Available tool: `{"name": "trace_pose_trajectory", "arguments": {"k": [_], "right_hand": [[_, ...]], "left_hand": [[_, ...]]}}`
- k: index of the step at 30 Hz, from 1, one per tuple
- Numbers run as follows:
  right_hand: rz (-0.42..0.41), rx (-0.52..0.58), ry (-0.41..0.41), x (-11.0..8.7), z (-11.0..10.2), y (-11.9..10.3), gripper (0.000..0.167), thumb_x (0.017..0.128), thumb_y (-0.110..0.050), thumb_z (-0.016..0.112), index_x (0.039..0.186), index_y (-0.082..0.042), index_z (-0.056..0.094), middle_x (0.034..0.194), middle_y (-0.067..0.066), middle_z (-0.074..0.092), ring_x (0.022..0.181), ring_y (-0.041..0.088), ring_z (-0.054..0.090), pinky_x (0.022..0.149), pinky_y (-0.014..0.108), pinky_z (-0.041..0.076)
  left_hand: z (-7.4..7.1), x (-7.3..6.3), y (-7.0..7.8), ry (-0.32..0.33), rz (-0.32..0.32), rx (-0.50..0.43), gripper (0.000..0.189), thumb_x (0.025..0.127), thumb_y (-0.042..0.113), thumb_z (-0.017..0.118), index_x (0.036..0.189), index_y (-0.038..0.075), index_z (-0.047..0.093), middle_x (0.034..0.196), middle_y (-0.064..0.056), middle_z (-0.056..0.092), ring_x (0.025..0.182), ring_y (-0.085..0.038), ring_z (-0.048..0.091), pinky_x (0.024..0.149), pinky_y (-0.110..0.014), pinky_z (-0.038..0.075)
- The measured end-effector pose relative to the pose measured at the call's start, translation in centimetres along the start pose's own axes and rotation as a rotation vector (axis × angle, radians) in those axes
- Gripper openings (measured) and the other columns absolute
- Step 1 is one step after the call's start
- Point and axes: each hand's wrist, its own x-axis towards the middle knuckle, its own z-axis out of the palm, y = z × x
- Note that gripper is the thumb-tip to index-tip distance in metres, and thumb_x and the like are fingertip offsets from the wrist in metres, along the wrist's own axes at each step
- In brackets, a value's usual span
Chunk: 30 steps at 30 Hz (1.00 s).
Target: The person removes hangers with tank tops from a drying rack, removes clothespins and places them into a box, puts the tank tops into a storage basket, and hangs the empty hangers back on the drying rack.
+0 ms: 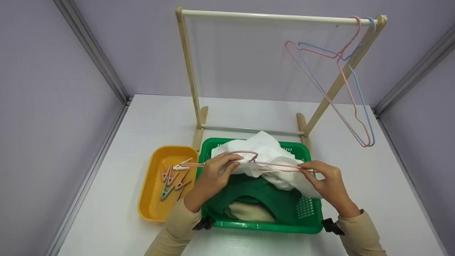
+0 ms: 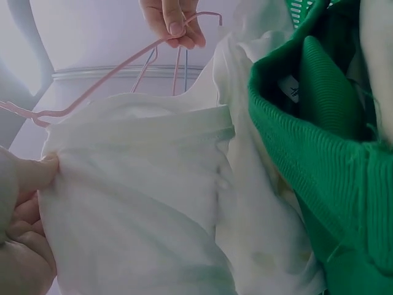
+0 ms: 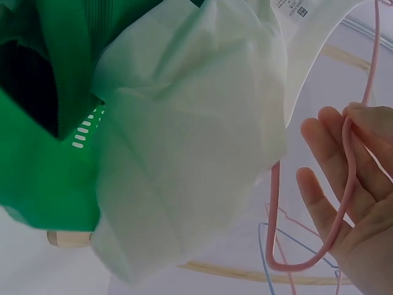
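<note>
My left hand [image 1: 216, 174] pinches the edge of a white shirt [image 2: 141, 184] between thumb and fingers, close to the hanger's left end. My right hand [image 1: 330, 179] pinches a pink clothes hanger [image 3: 351, 153] near its right end. The hanger's hook stands above the shirt in the head view, and part of its frame is hidden by the white fabric. Much of the shirt lies bunched over the back of a green basket [image 1: 270, 225]. A green garment [image 2: 307, 147] with a ribbed neckline lies in front of it, beside beige cloth [image 1: 249, 212].
Left of the basket stands a yellow tray [image 1: 147, 199] holding several clothespins [image 1: 167, 192]. Behind is a wooden rack with a white rail [image 1: 263, 15]. A pink hanger [image 1: 350, 87] and a blue hanger [image 1: 362, 92] hang at its right end. Walls enclose the white table [image 1: 384, 199].
</note>
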Motion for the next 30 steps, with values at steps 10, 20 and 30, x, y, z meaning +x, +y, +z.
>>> {"name": "trace_pose_trajectory", "arguments": {"k": [10,20,30], "right_hand": [[-0.040,-0.045,0.075,0.8,0.5,0.6,0.032,0.064,0.020,0.075,0.088,-0.002,0.075,0.080,0.012,0.074,0.084,-0.005,0.067,0.086,0.000,0.045],[-0.016,-0.084,0.097,1.5,0.7,1.3,0.026,0.068,0.016,0.075,0.087,-0.002,0.074,0.078,0.010,0.074,0.074,0.011,0.069,0.080,-0.001,0.047],[0.048,-0.075,0.103,1.4,0.4,1.9,0.021,0.071,0.013,0.075,0.086,-0.002,0.074,0.078,0.010,0.074,0.076,0.004,0.068,0.082,-0.002,0.046]], "left_hand": [[-0.3,1.5,-1.0,0.007,0.019,0.013,0.016,0.092,0.002,0.061,0.107,0.000,0.067,0.097,-0.014,0.070,0.083,-0.020,0.066,0.073,-0.028,0.058],[-0.4,2.9,-2.1,-0.012,-0.054,0.043,0.017,0.095,0.006,0.057,0.108,-0.001,0.067,0.100,-0.016,0.070,0.092,-0.024,0.069,0.083,-0.030,0.059],[-0.5,3.7,-2.6,-0.025,-0.111,0.050,0.020,0.097,0.010,0.055,0.109,0.000,0.067,0.102,-0.016,0.070,0.094,-0.024,0.069,0.084,-0.031,0.058]]}}
